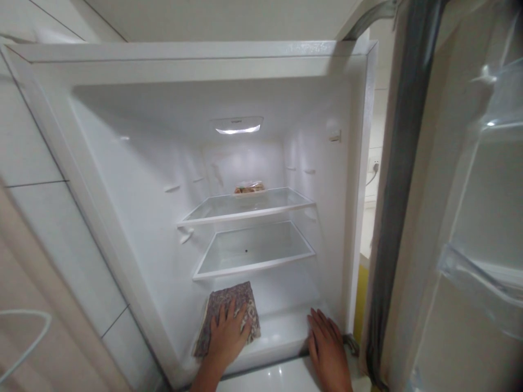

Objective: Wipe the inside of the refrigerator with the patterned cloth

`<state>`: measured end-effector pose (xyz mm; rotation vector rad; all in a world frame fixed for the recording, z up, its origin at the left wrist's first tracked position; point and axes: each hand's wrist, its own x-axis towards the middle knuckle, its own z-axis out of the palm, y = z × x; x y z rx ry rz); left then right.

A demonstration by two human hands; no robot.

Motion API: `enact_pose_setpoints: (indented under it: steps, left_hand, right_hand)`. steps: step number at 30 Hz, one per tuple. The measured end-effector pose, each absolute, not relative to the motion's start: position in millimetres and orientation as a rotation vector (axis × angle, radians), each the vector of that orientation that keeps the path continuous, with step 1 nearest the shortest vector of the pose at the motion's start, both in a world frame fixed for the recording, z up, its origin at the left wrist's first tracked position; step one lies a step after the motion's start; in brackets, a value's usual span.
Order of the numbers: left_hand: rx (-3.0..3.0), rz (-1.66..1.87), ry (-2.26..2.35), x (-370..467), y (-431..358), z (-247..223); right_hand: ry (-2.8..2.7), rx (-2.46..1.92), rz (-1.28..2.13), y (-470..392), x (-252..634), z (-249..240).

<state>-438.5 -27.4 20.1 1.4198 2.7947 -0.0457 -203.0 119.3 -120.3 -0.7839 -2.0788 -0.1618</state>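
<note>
An open white fridge fills the view. My left hand lies flat, fingers spread, pressing a brown patterned cloth against the fridge's bottom floor at the left. Palm down, my right hand rests on the front lip of that floor at the right, holding nothing. Above the hands are two glass shelves, the lower shelf bare and the upper shelf carrying a wrapped food package at the back.
The fridge door stands open at the right with clear door bins and a grey seal. A tiled wall runs along the left. The interior lamp is lit. A wall socket with a cable shows behind the fridge.
</note>
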Motion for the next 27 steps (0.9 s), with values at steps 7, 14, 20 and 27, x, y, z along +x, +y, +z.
enact_pose_setpoints:
  steps: [7, 14, 20, 27]
  left_hand:
    - [1.654, 0.234, 2.697, -405, 49, -6]
    - [1.761, 0.396, 2.483, -353, 127, -19]
    - [1.745, 0.326, 2.523, -347, 169, -21]
    - [1.734, 0.276, 2.606, -376, 166, -18]
  right_hand:
    - [-2.077, -0.746, -0.277, 120, -202, -115]
    - [-2.057, -0.752, -0.348, 119, -200, -110]
    - [-2.074, -0.724, -0.394, 125, -199, -116]
    - [-2.103, -0.688, -0.328, 134, -198, -126]
